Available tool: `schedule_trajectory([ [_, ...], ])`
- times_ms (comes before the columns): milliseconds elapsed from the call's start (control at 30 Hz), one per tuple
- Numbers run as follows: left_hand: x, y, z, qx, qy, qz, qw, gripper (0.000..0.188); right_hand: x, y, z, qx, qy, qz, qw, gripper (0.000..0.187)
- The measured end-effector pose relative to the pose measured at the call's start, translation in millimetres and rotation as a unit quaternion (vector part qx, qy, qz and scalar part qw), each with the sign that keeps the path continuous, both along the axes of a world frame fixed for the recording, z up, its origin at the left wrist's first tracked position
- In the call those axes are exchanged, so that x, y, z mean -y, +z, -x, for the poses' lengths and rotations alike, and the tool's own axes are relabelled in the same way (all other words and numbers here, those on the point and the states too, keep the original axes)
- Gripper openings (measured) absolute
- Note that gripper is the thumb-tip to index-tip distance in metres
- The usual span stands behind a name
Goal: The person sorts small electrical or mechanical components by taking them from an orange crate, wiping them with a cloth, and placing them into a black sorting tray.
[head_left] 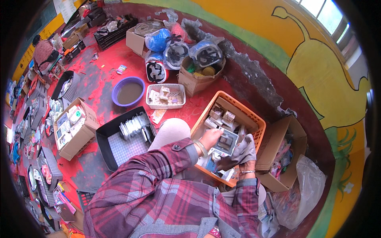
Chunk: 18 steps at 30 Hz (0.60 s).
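My left hand (210,139), bare with a bangle at the wrist, grips one edge of a flat clear-fronted package (226,141) with a dark square inside. On the package's other side, my right hand (245,151), in a grey work glove with a dark patch, has its fingers closed against it. Both hands are over an orange plastic basket (260,123) lined with cardboard. Small boxes (228,118) and other packaged pieces lie in that basket, partly hidden by my hands.
To the left stands a black bin (106,139) with a row of clear packets (137,125). Beyond are a white basket (165,106), a purple basin (115,95) and bagged bundles (176,54). Open cartons (274,154) stand at right; another person (45,53) is far left.
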<state>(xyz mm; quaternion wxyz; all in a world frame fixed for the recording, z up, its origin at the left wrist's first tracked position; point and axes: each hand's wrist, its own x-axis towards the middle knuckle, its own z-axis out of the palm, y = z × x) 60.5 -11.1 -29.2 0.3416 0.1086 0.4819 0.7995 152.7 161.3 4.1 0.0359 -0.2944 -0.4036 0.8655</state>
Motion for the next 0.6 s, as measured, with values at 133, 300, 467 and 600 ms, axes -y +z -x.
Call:
schedule_trajectory([
  [133, -15.4, -28.2, 3.1, 0.044, 0.089, -0.047, 0.994, 0.026, 24.8, 19.5, 9.0, -0.017, 0.01, 0.042, 0.999, 0.031],
  [300, -15.6, -22.5, -5.6, 0.03, 0.021, -0.06, 0.998, 0.023, 45.4, 40.1, 12.2, -0.029, 0.073, -0.027, 0.997, 0.032],
  [467, -7.6, 21.2, -18.5, 0.052, -0.058, 0.044, 0.996, 0.019, 10.6, -10.8, 7.6, 0.007, 0.011, -0.042, 0.999, 0.032],
  [600, -5.2, 26.7, -18.2, 0.101, -0.164, 0.022, 0.981, 0.022, -13.0, -26.9, 2.6, -0.049, 0.032, -0.285, 0.957, 0.027],
])
